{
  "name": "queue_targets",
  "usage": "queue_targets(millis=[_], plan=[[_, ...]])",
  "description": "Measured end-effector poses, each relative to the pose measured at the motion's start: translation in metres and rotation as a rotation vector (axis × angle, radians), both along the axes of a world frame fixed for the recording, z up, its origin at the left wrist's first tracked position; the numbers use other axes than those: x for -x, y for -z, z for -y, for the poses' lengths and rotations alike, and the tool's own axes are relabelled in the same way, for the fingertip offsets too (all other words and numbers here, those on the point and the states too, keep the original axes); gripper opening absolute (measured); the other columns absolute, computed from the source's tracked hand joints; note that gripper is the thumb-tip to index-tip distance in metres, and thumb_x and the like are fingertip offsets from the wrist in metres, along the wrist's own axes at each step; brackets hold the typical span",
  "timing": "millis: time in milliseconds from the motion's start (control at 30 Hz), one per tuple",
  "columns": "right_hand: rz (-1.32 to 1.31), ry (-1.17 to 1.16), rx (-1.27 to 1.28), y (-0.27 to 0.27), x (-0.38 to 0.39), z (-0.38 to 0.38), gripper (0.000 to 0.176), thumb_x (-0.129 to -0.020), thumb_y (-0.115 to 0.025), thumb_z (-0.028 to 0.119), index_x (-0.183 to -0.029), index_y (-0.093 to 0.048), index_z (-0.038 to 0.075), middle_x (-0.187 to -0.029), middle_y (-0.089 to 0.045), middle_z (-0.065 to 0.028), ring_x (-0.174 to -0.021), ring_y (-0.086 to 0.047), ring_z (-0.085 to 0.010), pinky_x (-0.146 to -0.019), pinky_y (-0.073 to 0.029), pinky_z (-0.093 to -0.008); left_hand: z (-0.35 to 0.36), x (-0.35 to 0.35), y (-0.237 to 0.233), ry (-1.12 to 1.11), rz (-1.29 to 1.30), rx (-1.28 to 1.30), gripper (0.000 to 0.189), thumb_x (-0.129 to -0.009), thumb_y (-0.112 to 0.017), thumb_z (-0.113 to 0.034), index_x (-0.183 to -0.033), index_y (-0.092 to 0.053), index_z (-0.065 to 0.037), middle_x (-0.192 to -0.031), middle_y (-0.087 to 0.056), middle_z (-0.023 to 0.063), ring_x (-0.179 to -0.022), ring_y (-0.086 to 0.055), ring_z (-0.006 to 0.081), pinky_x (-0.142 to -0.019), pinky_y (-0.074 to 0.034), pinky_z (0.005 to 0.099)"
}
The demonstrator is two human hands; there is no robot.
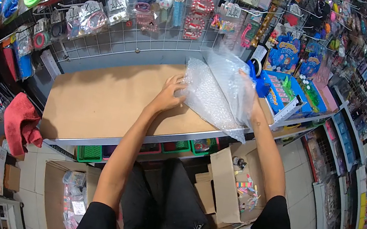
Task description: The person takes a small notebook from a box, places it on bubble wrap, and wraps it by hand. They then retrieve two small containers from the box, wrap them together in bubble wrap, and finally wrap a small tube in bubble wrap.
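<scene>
A clear sheet of bubble wrap (213, 97), folded over on itself, stands partly raised above the right half of the brown shelf board (101, 105). Its lower corner hangs past the board's front edge. My right hand (248, 89) grips the wrap's right side, some fingers hidden by the plastic. At the wrap's left edge is my left hand (171, 93), fingers bent and apart, the tips at or touching the plastic.
A blue tape dispenser (260, 81) and blue display boxes (290, 94) stand right of the wrap. Packaged goods hang on the wire grid (128, 38) behind. A red cloth (22, 123) hangs at the left end. Open cartons (225, 185) with small goods sit below.
</scene>
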State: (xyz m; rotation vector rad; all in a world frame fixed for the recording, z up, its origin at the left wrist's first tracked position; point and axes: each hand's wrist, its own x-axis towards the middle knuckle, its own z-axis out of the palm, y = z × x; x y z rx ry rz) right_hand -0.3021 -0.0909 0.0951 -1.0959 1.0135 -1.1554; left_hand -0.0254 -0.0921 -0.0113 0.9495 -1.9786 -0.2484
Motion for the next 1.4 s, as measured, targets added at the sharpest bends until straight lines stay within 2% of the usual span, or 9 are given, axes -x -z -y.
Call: queue_targets(millis=[67,200,267,433,533,733,1033,1233,1400], plan=[[-0.022,-0.199,0.079,0.004,-0.016,-0.007,0.065,-0.095,-0.049,0.055,-0.141,-0.049,0.008,-0.134,-0.056,-0.0144,-0.125,-0.052,-0.0275,-0.107,-0.038,-0.0386,0.001,-0.014,-0.004,0.183,-0.109,-0.351,0.037,-0.081,-0.065,-0.02,-0.113,-0.067,-0.002,-0.128,-0.055,0.0151,-0.115,-0.054,0.0293,-0.1,-0.041,0.0395],[-1.06,-0.257,0.445,0.031,-0.043,-0.012,0.066,-0.097,-0.042,0.059,-0.147,-0.041,0.016,-0.145,-0.043,-0.0225,-0.136,-0.04,-0.036,-0.113,-0.028,-0.0448,-0.011,-0.009,-0.031,0.549,-0.803,-0.828,0.042,-0.091,-0.06,-0.034,-0.113,-0.065,0.001,-0.109,-0.064,0.0116,-0.096,-0.061,0.0209,-0.088,-0.047,0.0337],[-1.249,-0.31,0.395,0.028,-0.056,-0.03,0.063,-0.098,-0.038,0.058,-0.148,-0.039,0.019,-0.148,-0.037,-0.0253,-0.138,-0.035,-0.0403,-0.113,-0.027,-0.0482,-0.007,0.001,-0.039,0.246,-0.777,-0.957,0.048,-0.094,-0.057,-0.042,-0.111,-0.064,0.002,-0.103,-0.064,0.0112,-0.088,-0.061,0.0194,-0.081,-0.048,0.0326],[-1.01,-0.026,0.593,0.034,-0.034,-0.032,0.055,-0.099,-0.043,0.05,-0.14,-0.046,0.014,-0.147,-0.035,-0.0263,-0.136,-0.034,-0.0445,-0.111,-0.03,-0.0512,-0.01,0.027,-0.069,-0.257,-0.57,-0.878,0.042,-0.082,-0.075,-0.038,-0.096,-0.061,-0.001,-0.091,-0.062,0.0095,-0.075,-0.059,0.0155,-0.066,-0.05,0.03],[-1.069,-0.005,0.61,0.026,-0.006,-0.045,0.051,-0.098,-0.05,0.046,-0.136,-0.049,0.012,-0.143,-0.04,-0.0249,-0.133,-0.039,-0.0434,-0.109,-0.032,-0.0506,0.005,0.026,-0.063,-0.064,-0.51,-0.954,0.048,-0.074,-0.083,-0.024,-0.102,-0.049,-0.005,-0.089,-0.056,0.0106,-0.076,-0.058,0.0161,-0.056,-0.046,0.0277],[-1.01,0.038,0.616,0.032,0.039,-0.051,0.047,-0.093,-0.061,0.04,-0.128,-0.055,0.008,-0.133,-0.049,-0.019,-0.126,-0.048,-0.0361,-0.106,-0.037,-0.0438,0.047,0.055,-0.024,0.005,-0.688,-0.421,0.062,-0.07,-0.079,-0.002,-0.116,-0.036,-0.005,-0.112,-0.05,0.0128,-0.105,-0.053,0.0233,-0.082,-0.049,0.0336],[-0.959,0.097,0.637,0.013,0.057,-0.044,0.045,-0.093,-0.062,0.041,-0.122,-0.058,0.007,-0.127,-0.056,-0.0181,-0.123,-0.051,-0.0353,-0.103,-0.04,-0.041,0.055,0.081,-0.004,-0.038,-1.051,-0.808,0.064,-0.077,-0.073,0.0,-0.125,-0.031,-0.005,-0.124,-0.047,0.017,-0.113,-0.049,0.0263,-0.096,-0.043,0.0361],[-1.114,0.02,0.714,0.025,0.034,-0.036,0.054,-0.095,-0.053,0.049,-0.132,-0.053,0.009,-0.141,-0.046,-0.0168,-0.133,-0.042,-0.0337,-0.109,-0.028,-0.0523,0.046,0.069,-0.017,-0.327,-0.551,-0.26,0.066,-0.079,-0.076,-0.011,-0.129,-0.034,-0.003,-0.116,-0.055,0.022,-0.106,-0.057,0.031,-0.09,-0.048,0.0417],[-1.264,0.076,0.663,0.034,0.001,0.01,0.062,-0.096,-0.047,0.055,-0.141,-0.046,0.013,-0.153,-0.034,-0.0176,-0.143,-0.028,-0.0355,-0.114,-0.02,-0.0557,0.02,0.061,-0.043,-0.171,-0.363,-0.515,0.067,-0.085,-0.071,-0.022,-0.138,-0.036,-0.002,-0.138,-0.042,0.0299,-0.132,-0.04,0.0401,-0.108,-0.035,0.0424]])
